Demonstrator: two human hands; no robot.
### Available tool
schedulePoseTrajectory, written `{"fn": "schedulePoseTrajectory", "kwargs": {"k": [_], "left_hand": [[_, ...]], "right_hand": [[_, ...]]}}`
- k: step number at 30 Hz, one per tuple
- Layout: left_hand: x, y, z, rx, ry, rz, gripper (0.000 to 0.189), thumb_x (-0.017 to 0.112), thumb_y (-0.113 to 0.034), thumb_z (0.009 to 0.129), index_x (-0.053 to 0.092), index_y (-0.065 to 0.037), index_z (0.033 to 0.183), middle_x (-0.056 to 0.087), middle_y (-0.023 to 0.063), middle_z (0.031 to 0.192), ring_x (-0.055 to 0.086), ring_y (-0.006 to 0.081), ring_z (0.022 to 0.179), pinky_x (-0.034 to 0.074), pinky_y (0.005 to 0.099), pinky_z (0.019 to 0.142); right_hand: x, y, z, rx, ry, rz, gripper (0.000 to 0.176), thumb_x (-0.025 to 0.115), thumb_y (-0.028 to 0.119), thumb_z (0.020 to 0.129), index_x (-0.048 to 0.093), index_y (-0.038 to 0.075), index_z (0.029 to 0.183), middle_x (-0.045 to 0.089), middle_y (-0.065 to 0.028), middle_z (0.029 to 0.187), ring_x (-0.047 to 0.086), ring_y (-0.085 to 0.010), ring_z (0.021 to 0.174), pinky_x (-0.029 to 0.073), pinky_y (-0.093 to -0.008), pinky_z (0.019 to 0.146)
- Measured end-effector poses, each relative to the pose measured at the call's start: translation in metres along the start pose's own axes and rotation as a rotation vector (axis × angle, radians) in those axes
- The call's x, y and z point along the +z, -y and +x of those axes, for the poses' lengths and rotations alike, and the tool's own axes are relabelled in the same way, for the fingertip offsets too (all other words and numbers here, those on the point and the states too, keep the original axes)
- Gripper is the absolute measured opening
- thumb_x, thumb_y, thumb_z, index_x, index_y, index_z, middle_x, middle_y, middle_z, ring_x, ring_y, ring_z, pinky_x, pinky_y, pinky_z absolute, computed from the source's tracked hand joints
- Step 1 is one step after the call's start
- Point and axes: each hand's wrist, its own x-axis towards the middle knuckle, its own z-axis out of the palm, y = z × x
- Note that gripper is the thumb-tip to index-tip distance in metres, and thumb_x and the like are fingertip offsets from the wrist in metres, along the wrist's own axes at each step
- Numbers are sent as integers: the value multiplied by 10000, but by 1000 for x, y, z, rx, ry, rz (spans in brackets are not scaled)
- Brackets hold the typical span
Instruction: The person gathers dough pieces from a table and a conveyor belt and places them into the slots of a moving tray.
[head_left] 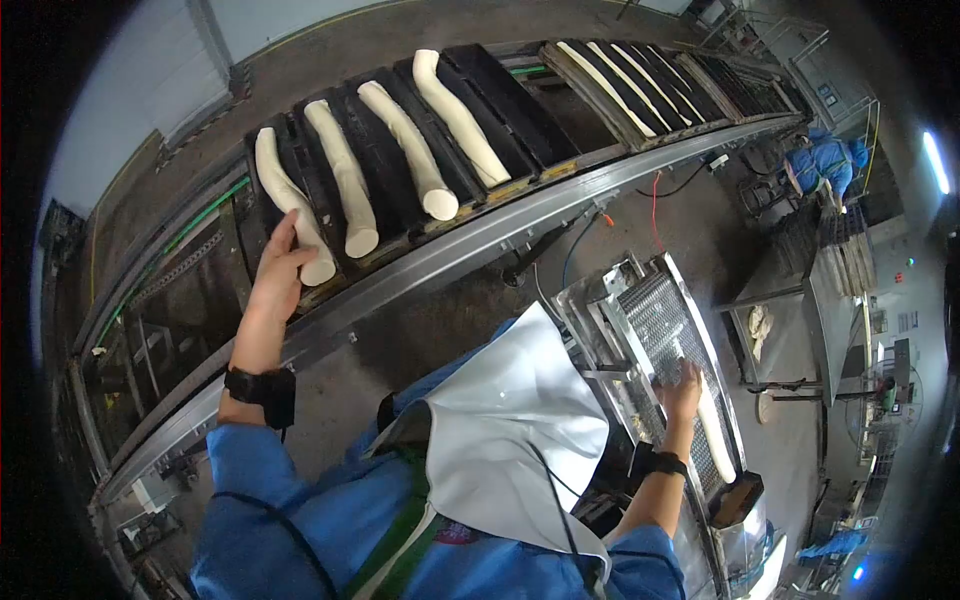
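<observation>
A long pale dough roll (279,180) lies in the leftmost black trough of a tray on the rail line. My left hand (278,265) is at its near end, index finger and thumb over its side, the other fingers mostly hidden. To the right, three similar rolls, among them a thick one (405,140), rest in neighbouring troughs. My right hand (682,393) is over the metal mesh belt (650,305) on my other side, fingers apart beside the upper end of another dough roll (712,430).
Farther along the rail (480,222) sits a second black tray (640,85) with thinner pale strips. A co-worker in blue (825,165) is at the far right near stacked trays (850,255). A metal table (780,340) stands beyond the mesh belt.
</observation>
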Motion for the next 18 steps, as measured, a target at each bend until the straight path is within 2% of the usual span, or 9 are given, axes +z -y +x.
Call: {"fn": "schedulePoseTrajectory", "kwargs": {"k": [3, 7, 8, 11, 12, 13, 15, 17, 18], "left_hand": [[9, -8, -3, 79, -8, 36, 702, 506, 140, 808, 313, -64, 1451, 298, 115, 1501, 298, 243, 1377, 285, 335, 1096], [5, 0, 6, 200, -29, 173, 745, 492, 205, 736, 396, -91, 1413, 348, 121, 1475, 335, 251, 1358, 258, 342, 1109], [6, 2, 9, 221, -83, 349, 730, 486, 197, 734, 414, -94, 1400, 348, 124, 1477, 328, 258, 1363, 255, 345, 1111], [18, 5, 15, 340, -224, 789, 676, 466, 165, 739, 457, -99, 1362, 333, 140, 1487, 302, 278, 1381, 244, 350, 1118], [28, 2, 15, 431, -257, 879, 651, 460, 149, 749, 466, -98, 1351, 318, 150, 1494, 289, 285, 1388, 237, 351, 1122], [36, -1, 15, 524, -290, 965, 625, 454, 133, 758, 474, -97, 1340, 303, 160, 1501, 276, 292, 1396, 230, 351, 1125], [67, -2, 19, 402, -95, 414, 473, 468, 25, 881, 451, -77, 1342, 264, 179, 1508, 297, 297, 1380, 208, 330, 1126], [57, 45, 60, 380, -105, 581, 474, 459, -25, 922, 391, -80, 1388, 266, 187, 1500, 358, 298, 1338, 241, 324, 1106], [73, 36, 58, 351, -163, 560, 544, 473, -35, 908, 324, -73, 1429, 312, 204, 1472, 382, 305, 1322, 264, 321, 1089]], "right_hand": [[17, -34, 27, -186, -244, -105, 650, 642, 12, 655, 509, 59, 1289, 523, -200, 1300, 456, -365, 1250, 337, -426, 1070], [12, -58, 51, 106, -116, -197, 630, 635, 131, 707, 482, 121, 1317, 517, -165, 1316, 462, -356, 1241, 361, -459, 1043], [2, -65, 64, 260, 55, -6, 567, 638, 217, 723, 508, 140, 1270, 522, -154, 1309, 477, -349, 1226, 395, -462, 1009], [-30, -60, 83, 169, 124, -345, 445, 645, 242, 723, 569, 129, 1147, 555, -150, 1267, 515, -357, 1181, 455, -476, 933], [-37, -58, 89, 120, 83, -232, 352, 654, 271, 710, 603, 102, 1015, 621, -147, 1166, 581, -369, 1085, 496, -481, 858], [-34, -63, 96, 108, 81, -286, 351, 657, 280, 706, 606, 96, 1001, 636, -154, 1118, 597, -372, 1050, 500, -481, 841], [-27, -69, 115, 77, 76, -398, 353, 662, 299, 697, 612, 84, 973, 667, -170, 1022, 628, -378, 979, 509, -481, 807], [-66, -27, 117, 125, 82, -216, 371, 669, 341, 692, 602, 57, 921, 664, -212, 919, 634, -397, 925, 499, -479, 777], [-77, -24, 128, 134, 1, -208, 352, 678, 336, 690, 607, 61, 898, 662, -212, 907, 637, -398, 891, 502, -477, 759]]}}
